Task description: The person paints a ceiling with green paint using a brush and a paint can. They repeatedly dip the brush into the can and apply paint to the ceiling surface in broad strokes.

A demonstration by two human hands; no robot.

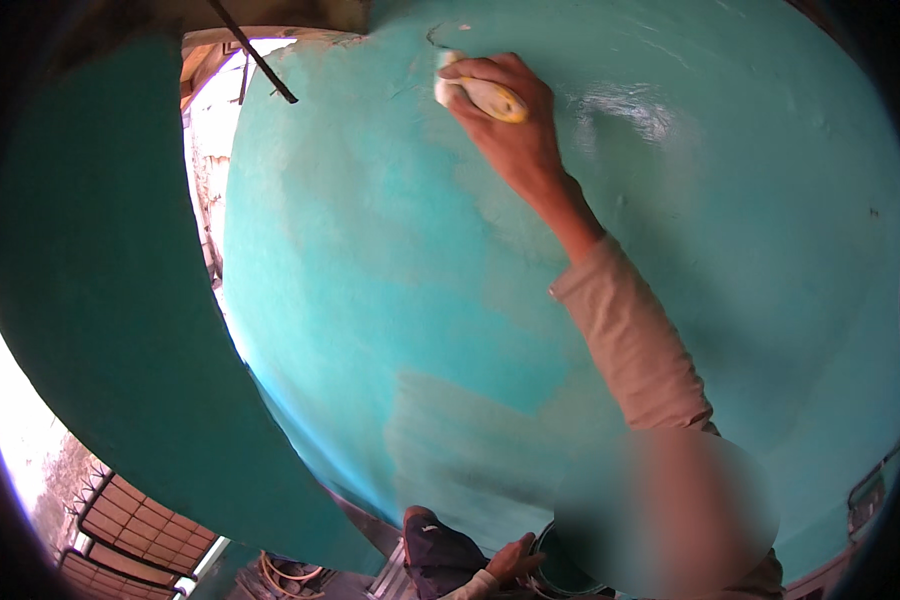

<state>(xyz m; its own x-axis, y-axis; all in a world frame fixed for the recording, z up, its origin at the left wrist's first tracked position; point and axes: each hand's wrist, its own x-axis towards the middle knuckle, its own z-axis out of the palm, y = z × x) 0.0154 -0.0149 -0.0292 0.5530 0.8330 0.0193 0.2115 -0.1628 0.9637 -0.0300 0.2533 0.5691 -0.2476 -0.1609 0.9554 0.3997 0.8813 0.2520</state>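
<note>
My right hand (505, 110) is closed round a white-and-yellow brush (492, 98), its pale head against the turquoise painted wall (330, 220) high in the view, near a thin crack. A glossy, wet-looking patch shows just right of the hand. At the bottom centre my left hand (510, 560) has curled fingers at the rim of a dark round container (560, 570), which is mostly hidden by the frame edge and a blurred area. A dark-clothed knee (435, 550) is beside that hand.
A darker green panel (110, 280) curves down the left, with bright gaps either side of it. A dark rod (265, 70) juts out at upper left. A metal grille (140, 515) and some coiled hoses (285, 575) lie at lower left.
</note>
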